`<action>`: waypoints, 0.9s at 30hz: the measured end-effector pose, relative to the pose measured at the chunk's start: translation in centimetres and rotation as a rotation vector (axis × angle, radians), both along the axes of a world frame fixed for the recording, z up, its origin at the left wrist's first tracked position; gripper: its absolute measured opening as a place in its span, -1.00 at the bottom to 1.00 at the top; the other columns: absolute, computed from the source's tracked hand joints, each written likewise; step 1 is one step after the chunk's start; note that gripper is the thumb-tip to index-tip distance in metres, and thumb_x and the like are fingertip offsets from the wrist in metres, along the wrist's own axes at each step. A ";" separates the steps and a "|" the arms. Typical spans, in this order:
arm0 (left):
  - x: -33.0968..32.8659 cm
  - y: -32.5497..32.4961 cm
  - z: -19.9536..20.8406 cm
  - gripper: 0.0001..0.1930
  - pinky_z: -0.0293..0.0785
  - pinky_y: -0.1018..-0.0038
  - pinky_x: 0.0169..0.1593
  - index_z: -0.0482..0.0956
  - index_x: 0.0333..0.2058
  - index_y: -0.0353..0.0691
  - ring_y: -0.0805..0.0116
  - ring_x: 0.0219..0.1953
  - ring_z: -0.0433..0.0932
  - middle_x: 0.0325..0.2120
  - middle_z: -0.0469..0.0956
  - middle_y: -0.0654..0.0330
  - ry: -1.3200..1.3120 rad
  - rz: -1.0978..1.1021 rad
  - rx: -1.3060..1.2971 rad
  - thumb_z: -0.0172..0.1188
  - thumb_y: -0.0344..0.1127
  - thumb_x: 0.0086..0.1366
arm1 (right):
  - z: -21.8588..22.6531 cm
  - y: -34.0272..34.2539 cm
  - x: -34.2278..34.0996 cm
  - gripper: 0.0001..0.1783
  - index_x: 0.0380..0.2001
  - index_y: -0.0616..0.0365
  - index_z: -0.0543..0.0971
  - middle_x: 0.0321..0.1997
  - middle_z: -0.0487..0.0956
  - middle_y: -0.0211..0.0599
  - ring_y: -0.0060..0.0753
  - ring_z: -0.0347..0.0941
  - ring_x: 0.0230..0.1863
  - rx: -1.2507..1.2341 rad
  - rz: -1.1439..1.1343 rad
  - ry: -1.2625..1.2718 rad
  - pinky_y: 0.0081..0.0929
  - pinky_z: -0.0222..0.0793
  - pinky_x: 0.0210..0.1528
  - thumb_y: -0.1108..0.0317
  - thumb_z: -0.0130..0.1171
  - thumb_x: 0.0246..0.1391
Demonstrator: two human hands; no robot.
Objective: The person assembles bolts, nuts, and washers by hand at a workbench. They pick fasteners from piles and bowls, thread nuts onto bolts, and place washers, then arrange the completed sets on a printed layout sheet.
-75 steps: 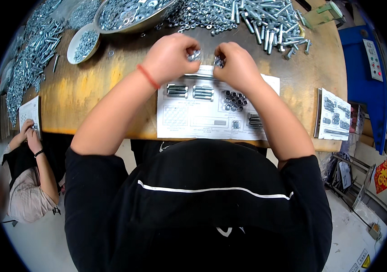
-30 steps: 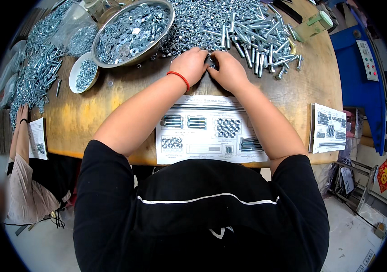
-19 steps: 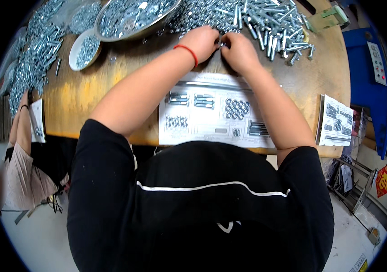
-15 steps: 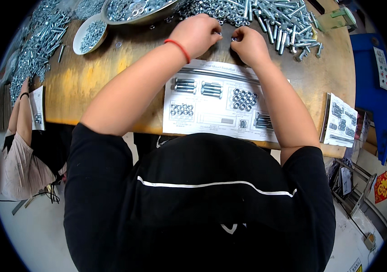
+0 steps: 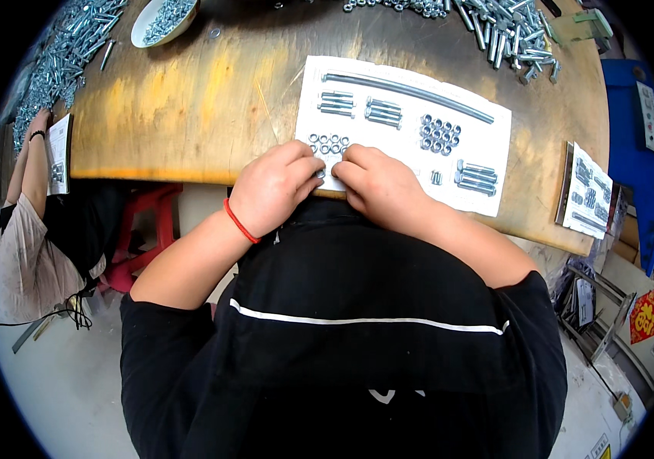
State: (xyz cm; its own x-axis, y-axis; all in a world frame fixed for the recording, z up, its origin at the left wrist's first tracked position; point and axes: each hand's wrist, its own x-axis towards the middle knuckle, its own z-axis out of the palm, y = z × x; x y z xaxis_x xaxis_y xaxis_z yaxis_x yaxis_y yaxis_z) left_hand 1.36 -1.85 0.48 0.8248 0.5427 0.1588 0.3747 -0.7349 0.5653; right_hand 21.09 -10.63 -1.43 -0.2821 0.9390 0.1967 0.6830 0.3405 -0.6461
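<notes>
At the table's near edge, both my hands are over the lower left part of a printed sheet [image 5: 388,153] showing pictures of bolts, nuts and a rod. My left hand [image 5: 275,187], with a red cord on its wrist, is closed. A small shiny nut [image 5: 321,174] shows at its fingertips. My right hand [image 5: 379,182] is closed close beside it, fingers bent and pressed together over the sheet. Whatever is in the right fingers is hidden. Both hands lie just below the pictured rows of nuts.
A bolt pile [image 5: 507,34] and loose nuts [image 5: 411,6] lie at the far side. Farther left are a white bowl [image 5: 164,23] of small hardware and another bolt heap [image 5: 66,57]. Another person's arm [image 5: 32,157] reaches in there. A second sheet [image 5: 588,191] hangs at the right edge.
Both hands have come back from the loose nuts at the far side to the near edge of the sheet. The view has shifted, so the far bowl and heaps show less.
</notes>
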 end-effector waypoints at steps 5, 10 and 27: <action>-1.2 -0.7 0.1 -0.74 0.38 0.37 -0.50 0.55 -0.52 -0.19 0.23 -0.55 0.48 -0.58 0.46 0.21 0.133 0.179 0.058 0.47 -0.23 -0.04 | 1.6 -1.4 -0.5 -0.77 -0.38 0.17 0.53 -0.38 0.48 -0.17 -0.07 0.51 -0.33 -0.146 -0.243 -0.070 -0.25 0.47 -0.34 0.32 0.32 -0.10; -0.4 -0.4 -0.9 -0.67 0.33 0.35 -0.55 0.50 -0.64 -0.17 0.23 -0.59 0.46 -0.65 0.44 0.23 0.064 0.204 0.100 0.47 -0.14 -0.05 | 0.7 -0.7 -1.0 -0.72 -0.53 0.15 0.56 -0.48 0.52 -0.20 -0.06 0.52 -0.41 -0.181 -0.345 -0.147 -0.23 0.45 -0.37 0.17 0.36 -0.10; -0.2 1.6 -1.9 -0.67 0.25 0.44 -0.55 0.44 -0.68 -0.23 0.31 -0.64 0.36 -0.69 0.36 0.20 -0.154 0.371 -0.175 0.50 -0.34 -0.07 | 3.5 7.8 18.8 -0.60 -0.30 0.23 0.65 -0.20 0.62 -0.06 -0.03 0.57 -0.19 -0.249 -1.090 -0.369 -0.13 0.48 -0.13 0.07 0.27 0.04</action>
